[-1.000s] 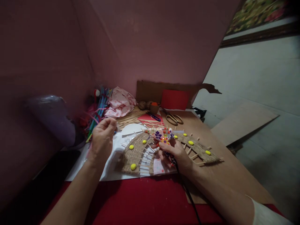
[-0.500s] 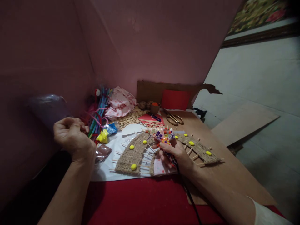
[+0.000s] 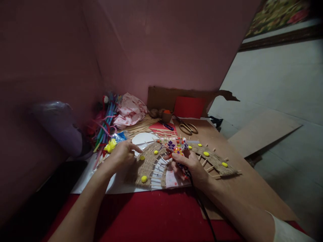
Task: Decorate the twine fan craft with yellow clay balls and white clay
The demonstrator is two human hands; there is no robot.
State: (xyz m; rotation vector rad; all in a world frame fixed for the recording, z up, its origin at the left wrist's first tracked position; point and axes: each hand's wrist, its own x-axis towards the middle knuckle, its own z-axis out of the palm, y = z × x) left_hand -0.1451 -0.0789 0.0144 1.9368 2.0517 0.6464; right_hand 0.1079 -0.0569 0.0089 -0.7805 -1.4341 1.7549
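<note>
Head view, floral glue gun [image 3: 173,145], long axis crosswise, pointing left

Set in a dim corner against dusky pink walls [image 3: 171,43], faintly creased. Opens at right onto pale tiling [image 3: 272,75], with a dark-framed picture [image 3: 280,16] above and a flat board [image 3: 267,132] below. Shows red along the near side of the bench [image 3: 151,215]. Darkens at lower left.

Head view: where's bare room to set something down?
Red surface between left forearm and black cable, before the woven arch; brown board between arch's right end and right forearm. Crowded: back left, pipe cleaners, pink cloth, thin sticks.
</note>
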